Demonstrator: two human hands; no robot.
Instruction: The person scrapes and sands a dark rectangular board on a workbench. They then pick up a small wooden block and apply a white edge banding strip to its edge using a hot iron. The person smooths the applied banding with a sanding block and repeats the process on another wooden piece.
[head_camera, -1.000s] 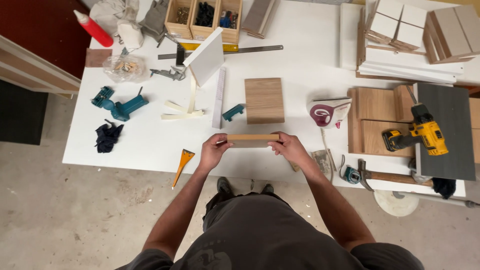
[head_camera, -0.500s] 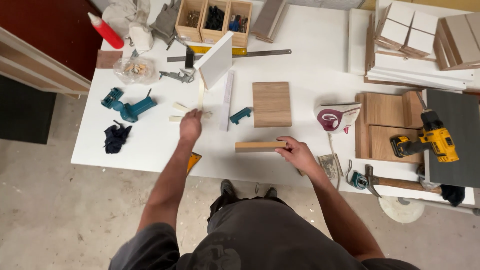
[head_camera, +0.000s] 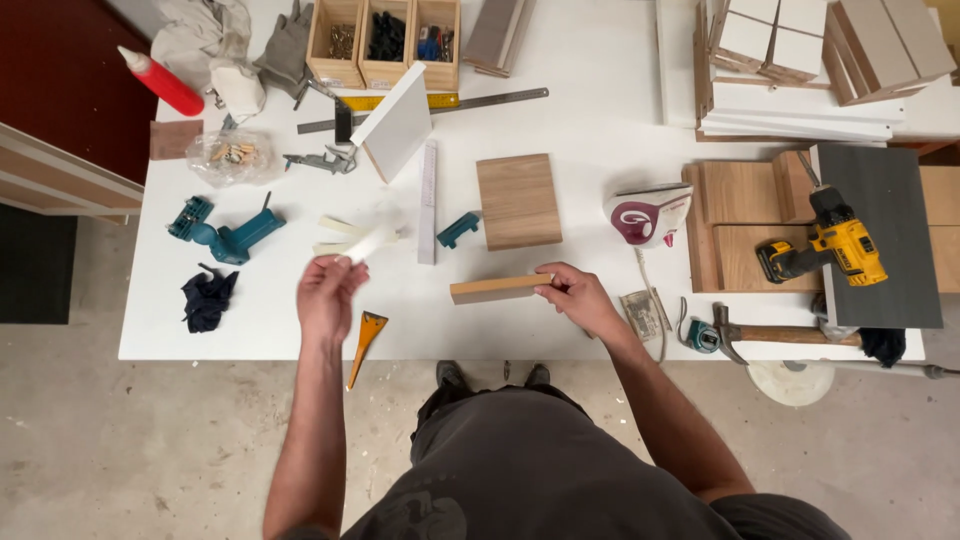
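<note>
White work surface (head_camera: 600, 150), seen from above. Square wooden panel (head_camera: 518, 200) lies flat at centre; a yellow cordless drill (head_camera: 825, 250) rests on boards well to the right. Narrow wooden strip (head_camera: 498, 289) stands on edge near the front, right hand (head_camera: 580, 297) gripping its right end. Left hand (head_camera: 328, 292), which held the strip's other end a second ago, has let go and now lifts a pale strip of edging (head_camera: 365, 247), fingers closed on it.
</note>
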